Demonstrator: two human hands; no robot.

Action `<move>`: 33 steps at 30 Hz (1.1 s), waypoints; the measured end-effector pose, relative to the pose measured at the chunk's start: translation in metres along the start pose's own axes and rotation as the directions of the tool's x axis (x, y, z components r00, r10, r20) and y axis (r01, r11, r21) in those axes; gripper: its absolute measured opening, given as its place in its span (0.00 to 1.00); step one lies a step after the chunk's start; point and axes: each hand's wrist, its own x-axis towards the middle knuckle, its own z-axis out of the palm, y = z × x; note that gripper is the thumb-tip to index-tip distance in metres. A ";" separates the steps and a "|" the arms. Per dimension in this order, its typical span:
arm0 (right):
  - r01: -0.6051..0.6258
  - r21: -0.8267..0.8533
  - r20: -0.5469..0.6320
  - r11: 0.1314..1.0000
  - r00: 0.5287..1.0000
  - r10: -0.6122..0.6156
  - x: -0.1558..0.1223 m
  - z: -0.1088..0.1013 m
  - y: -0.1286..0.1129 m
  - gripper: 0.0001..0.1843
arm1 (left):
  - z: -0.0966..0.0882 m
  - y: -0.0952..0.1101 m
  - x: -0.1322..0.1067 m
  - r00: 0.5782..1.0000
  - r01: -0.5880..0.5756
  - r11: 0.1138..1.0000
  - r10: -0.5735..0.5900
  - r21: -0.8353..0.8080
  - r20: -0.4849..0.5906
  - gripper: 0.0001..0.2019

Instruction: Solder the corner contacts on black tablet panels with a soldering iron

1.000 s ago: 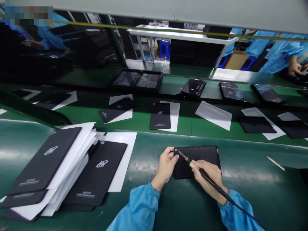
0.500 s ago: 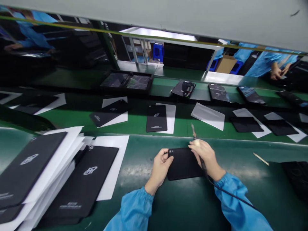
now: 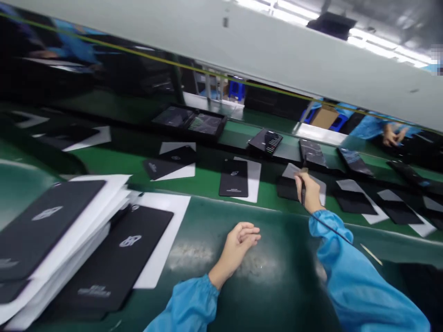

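Note:
My right hand [image 3: 309, 190] is over the belt, fingers closed round a corded soldering iron [image 3: 304, 165], its metal tip pointing up and its black cable running back along my sleeve. Below and left of that hand a black tablet [image 3: 286, 188] lies on a white sheet [image 3: 291, 170]. Whether the fingers touch the tablet, I cannot tell. Above the green bench my left hand [image 3: 238, 244] holds nothing, its fingers loosely curved and slightly apart. Nearest to it on the belt is a logo-marked black tablet [image 3: 233, 179], half on its own sheet.
At the left stands a stack of black tablets [image 3: 51, 221] interleaved with white sheets. More tablets [image 3: 356, 202] lie along the belt [image 3: 207, 186]. Lit-screen devices [image 3: 266, 140] line the shelf behind. A thin wooden stick [image 3: 371, 254] lies at right. Co-workers' hands [image 3: 394, 133] show beyond.
My right hand has moved forward with the soldering iron, and the black tablet has gone from the bench onto the belt's white sheet. My left hand has let go of it. The view has tilted.

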 end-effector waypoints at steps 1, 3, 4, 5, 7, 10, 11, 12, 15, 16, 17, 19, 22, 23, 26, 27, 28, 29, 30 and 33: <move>0.006 0.040 0.025 0.999 1.000 -0.007 -0.004 0.016 -0.014 0.16 | 0.001 -0.001 0.000 1.000 -0.009 1.000 0.009 -0.012 -0.001 0.18; 0.030 0.124 0.102 0.992 0.994 -0.043 -0.016 0.049 -0.047 0.17 | 0.002 -0.001 -0.001 0.999 -0.030 0.999 0.029 -0.034 -0.018 0.16; 0.042 0.158 0.140 0.987 0.988 -0.064 -0.021 0.065 -0.064 0.16 | 0.003 -0.001 -0.002 0.999 -0.045 0.998 0.043 -0.041 -0.031 0.15; 0.047 0.180 0.170 0.983 0.982 -0.078 -0.025 0.080 -0.082 0.16 | 0.003 0.000 -0.002 0.997 -0.063 0.997 0.061 -0.043 -0.043 0.15; 0.042 0.193 0.208 0.980 0.975 -0.083 -0.026 0.106 -0.115 0.14 | 0.004 0.002 -0.004 0.992 -0.108 0.994 0.106 -0.031 -0.063 0.13; -0.004 0.107 0.308 0.994 0.951 -0.029 -0.019 0.136 -0.152 0.15 | 0.002 0.007 -0.005 0.972 -0.200 0.980 0.199 0.007 -0.127 0.09; -0.025 0.059 0.358 0.998 0.934 0.002 -0.018 0.143 -0.161 0.18 | 0.001 0.008 -0.005 0.961 -0.227 0.974 0.227 0.019 -0.160 0.08; -0.046 0.008 0.403 0.999 0.914 0.039 -0.016 0.148 -0.168 0.20 | 0.000 0.008 -0.005 0.949 -0.249 0.968 0.250 0.029 -0.192 0.07; -0.085 -0.075 0.452 0.994 0.885 0.109 -0.016 0.154 -0.180 0.21 | -0.004 0.007 -0.004 0.933 -0.273 0.961 0.276 0.043 -0.231 0.06; -0.085 -0.077 0.445 0.993 0.889 0.111 -0.016 0.153 -0.181 0.20 | -0.005 0.007 -0.004 0.935 -0.273 0.961 0.275 0.042 -0.225 0.06; -0.081 -0.071 0.433 0.994 0.896 0.104 -0.016 0.151 -0.182 0.19 | -0.006 0.006 -0.004 0.938 -0.269 0.962 0.272 0.042 -0.214 0.06; -0.071 -0.050 0.396 0.996 0.914 0.085 -0.016 0.142 -0.179 0.16 | -0.007 0.004 -0.003 0.948 -0.254 0.966 0.257 0.044 -0.186 0.07; -0.086 -0.028 0.315 0.996 0.945 0.090 -0.015 0.122 -0.162 0.12 | -0.006 0.002 -0.003 0.968 -0.205 0.978 0.209 0.047 -0.139 0.09; -0.101 -0.024 0.278 0.995 0.955 0.104 -0.013 0.114 -0.152 0.13 | -0.006 0.001 -0.003 0.973 -0.188 0.981 0.193 0.052 -0.130 0.10; -0.171 -0.015 0.125 0.985 0.977 0.172 -0.003 0.085 -0.113 0.19 | -0.004 0.001 -0.003 0.974 -0.170 0.981 0.182 0.093 -0.132 0.11; -0.197 -0.005 0.062 0.980 0.978 0.197 0.001 0.074 -0.098 0.19 | -0.004 0.001 -0.002 0.971 -0.180 0.978 0.195 0.110 -0.140 0.11; -0.219 0.011 -0.001 0.976 0.976 0.219 0.005 0.061 -0.085 0.18 | -0.004 0.001 -0.002 0.965 -0.198 0.972 0.216 0.124 -0.151 0.11; -0.233 0.034 -0.061 0.972 0.970 0.235 0.007 0.048 -0.072 0.16 | -0.005 0.002 -0.001 0.956 -0.222 0.966 0.242 0.133 -0.165 0.11; -0.238 0.062 -0.111 0.969 0.964 0.243 0.008 0.035 -0.062 0.14 | -0.006 0.002 0.000 0.943 -0.251 0.958 0.274 0.137 -0.187 0.12; -0.195 0.161 -0.176 0.967 0.959 0.223 -0.008 -0.004 -0.044 0.13 | -0.013 0.005 0.004 0.888 -0.337 0.931 0.363 0.137 -0.284 0.17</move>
